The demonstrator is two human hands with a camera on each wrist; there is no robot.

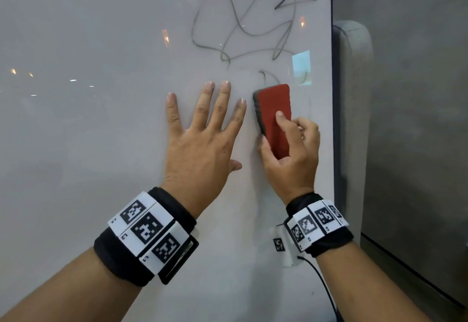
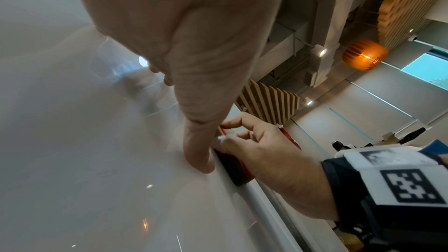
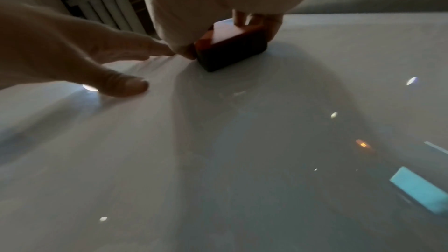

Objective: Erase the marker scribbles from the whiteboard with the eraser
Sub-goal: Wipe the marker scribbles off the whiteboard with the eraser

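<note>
A glossy whiteboard (image 1: 101, 131) fills the head view. Grey marker scribbles (image 1: 253, 15) loop across its upper right, with a short stroke (image 1: 264, 74) just above the eraser. My right hand (image 1: 291, 149) grips the red eraser (image 1: 274, 116) with its dark felt side against the board, forefinger on its red back, thumb on its left edge. My left hand (image 1: 202, 139) lies flat on the board with fingers spread, just left of the eraser. The right wrist view shows the eraser (image 3: 230, 47) pressed on the board (image 3: 218, 160). In the left wrist view my left thumb (image 2: 198, 152) touches the board beside the eraser (image 2: 235, 170).
The whiteboard's right edge (image 1: 331, 93) runs close beside the eraser, with a padded grey panel (image 1: 354, 119) and a dark wall behind it. A small tagged white block (image 1: 281, 245) and a black cable (image 1: 321, 278) sit on the board below my right wrist.
</note>
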